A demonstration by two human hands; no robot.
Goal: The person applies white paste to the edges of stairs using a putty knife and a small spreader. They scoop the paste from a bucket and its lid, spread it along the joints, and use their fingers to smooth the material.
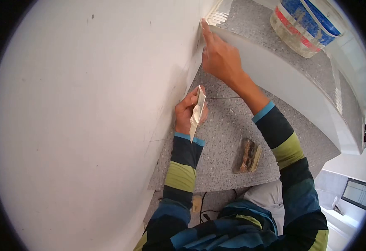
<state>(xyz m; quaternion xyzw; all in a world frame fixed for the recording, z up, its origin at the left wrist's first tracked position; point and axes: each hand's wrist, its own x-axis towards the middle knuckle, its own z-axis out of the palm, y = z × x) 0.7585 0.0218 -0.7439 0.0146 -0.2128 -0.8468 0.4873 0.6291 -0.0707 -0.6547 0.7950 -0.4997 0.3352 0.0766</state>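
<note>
Nearest the camera, the person's striped sleeves rise from the bottom edge toward a speckled grey stair tread [233, 125] that runs alongside a large white wall [86, 125]. On that tread, on the side away from the wall, lies a dirty sponge block [247, 156], resting flat and untouched, well apart from both hands. Closer to the wall, the left hand [187, 113] is clenched around a putty knife [197, 112], its grip closed on the handle, the pale, paste-smeared blade standing on edge and pointing down toward the tread; the hand sits just beside the foot of the wall. Farther up, the right hand [218, 56] reaches to the joint where the wall meets the white riser [283, 79] of the next step, its grip loose and holding nothing, with the forefinger stretched out and its tip pressed against the corner seam. Just beyond that fingertip, a small ridged white patch [218, 16] shows at the wall line. Farthest from the wall, on the upper speckled tread, stands a plastic bucket [302, 27] with blue and red bands and a soiled side, well apart from the hands.
</note>
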